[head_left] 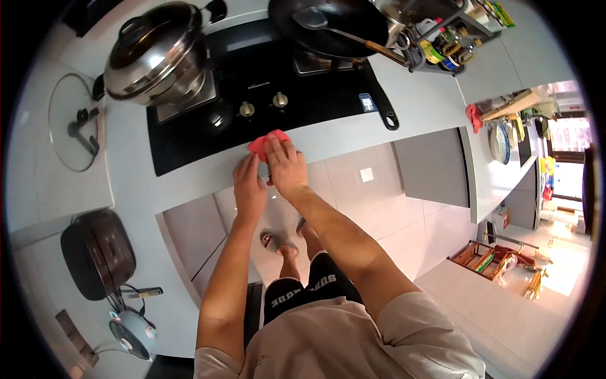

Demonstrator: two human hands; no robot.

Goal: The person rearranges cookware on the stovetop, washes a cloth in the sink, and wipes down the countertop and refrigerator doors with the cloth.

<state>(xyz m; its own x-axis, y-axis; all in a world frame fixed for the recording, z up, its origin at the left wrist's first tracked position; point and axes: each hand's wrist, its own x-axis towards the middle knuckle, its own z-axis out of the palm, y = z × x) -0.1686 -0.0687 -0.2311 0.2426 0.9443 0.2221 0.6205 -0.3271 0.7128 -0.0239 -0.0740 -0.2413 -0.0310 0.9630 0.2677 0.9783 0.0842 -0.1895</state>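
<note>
Cloth [260, 146], bright red and crumpled, is lying under your fingers on the pale grey-white countertop [344, 129], right by the front edge of the black, flat-topped gas hob [189, 142]. Your right hand [287, 165] is resting over it, its fingers lying close together and bending down onto the fabric; whether they are clamping it from beneath, you cannot tell from this angle. Your left hand [250, 183] is leaning in just beside it, fingertips touching the cloth's left side, their grip too hidden to tell. Both your forearms are stretching forward from beige short sleeves [423, 328]. Beyond your fingers, two round, brass-toned knobs [247, 109] are standing on the hob. A lidded, shiny steel pot [161, 60] is sitting over the left burner, while a wide black wok [353, 38] is sitting over the right one, a wooden-handled spatula [377, 49] lying across it. To the wok's right, a dark rack [416, 60] is holding bottles. On your left, a round, clear glass lid [66, 129] is lying on the worktop, and a dark brown, boxy cooker [99, 254] is standing nearer you.
</note>
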